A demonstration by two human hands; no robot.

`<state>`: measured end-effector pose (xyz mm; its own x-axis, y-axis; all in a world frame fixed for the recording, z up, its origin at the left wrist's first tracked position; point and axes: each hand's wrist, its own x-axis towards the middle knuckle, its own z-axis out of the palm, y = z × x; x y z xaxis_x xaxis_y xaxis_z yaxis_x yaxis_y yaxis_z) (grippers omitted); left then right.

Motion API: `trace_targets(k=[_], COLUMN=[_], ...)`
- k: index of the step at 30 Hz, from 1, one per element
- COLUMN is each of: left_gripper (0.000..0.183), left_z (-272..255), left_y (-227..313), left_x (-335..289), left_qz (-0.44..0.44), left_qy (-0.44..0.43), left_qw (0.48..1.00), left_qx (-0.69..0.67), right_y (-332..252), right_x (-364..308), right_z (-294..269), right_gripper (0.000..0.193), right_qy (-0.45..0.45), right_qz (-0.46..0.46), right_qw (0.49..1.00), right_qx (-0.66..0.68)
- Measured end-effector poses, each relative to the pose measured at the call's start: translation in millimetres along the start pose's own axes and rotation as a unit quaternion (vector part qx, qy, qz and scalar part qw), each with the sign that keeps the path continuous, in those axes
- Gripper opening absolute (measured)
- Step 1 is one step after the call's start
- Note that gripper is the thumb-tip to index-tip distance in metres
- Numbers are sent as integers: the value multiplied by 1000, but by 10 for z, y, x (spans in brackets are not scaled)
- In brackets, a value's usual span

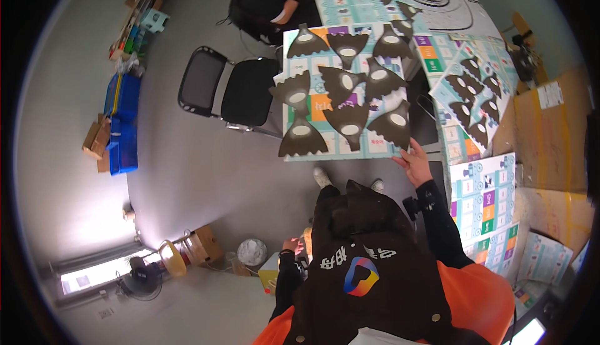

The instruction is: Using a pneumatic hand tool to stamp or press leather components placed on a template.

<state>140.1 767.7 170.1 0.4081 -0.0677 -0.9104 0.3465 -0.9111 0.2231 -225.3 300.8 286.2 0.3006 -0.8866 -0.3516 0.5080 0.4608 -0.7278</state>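
My right hand (415,164) pinches the near right corner of a white-and-teal printed board (365,152). Several black, flared, jagged-edged pieces (345,122) with pale ovals lie spread over that board. What bears its far side I cannot make out. My left hand (291,244) hangs low beside my dark apron (362,239), close to an orange-and-white thing (308,242). Its fingers are too small and partly hidden to read.
A black chair (247,92) stands left of the board. Beyond it a person (265,7) sits at the table. On the right, a second printed sheet (453,98) bears similar black pieces, near cardboard boxes (553,139). Blue crates (123,145) stand at far left.
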Motion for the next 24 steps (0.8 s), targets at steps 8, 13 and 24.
trace_targets(k=[8,13,24], left_gripper=[22,21,19], left_z=[1974,2458,3053], left_y=[-987,-1040,-1440], left_x=[320,1173,2237], left_qz=[102,63,248], left_qy=[-41,-5,167], left_qw=[993,982,930], left_qx=[51,-178,-215], right_y=[452,2029,3656], right_x=[918,1972,3225], right_z=[-780,-1147,-1389], right_gripper=[47,52,49], right_qy=[-92,-140,-130], right_qz=[98,117,15], right_qw=[991,983,986], right_qx=[0,13,100])
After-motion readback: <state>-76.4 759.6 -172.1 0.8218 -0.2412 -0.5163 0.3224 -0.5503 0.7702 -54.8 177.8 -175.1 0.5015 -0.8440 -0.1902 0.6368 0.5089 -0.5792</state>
